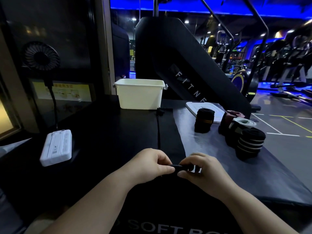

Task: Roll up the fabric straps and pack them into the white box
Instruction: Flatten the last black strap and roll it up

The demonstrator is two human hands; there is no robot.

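Note:
A long black fabric strap (170,132) lies flat on the black padded surface, running from the white box (139,94) toward me. Its near end is a small tight roll (181,167). My left hand (152,165) pinches the roll's left side with thumb and fingers. My right hand (201,169) pinches its right side. The white box stands open at the far middle; I cannot see inside it. Rolled straps stand at the right: a black one with a gold stripe (203,120), a black one with white stripes (249,143), and a dark red one (232,118).
The box's white lid (194,105) lies flat behind the gold-striped roll. A white power bank (57,147) with a black cable sits at the left, below a small black fan (41,55). A black fitness machine (177,65) rises behind the box.

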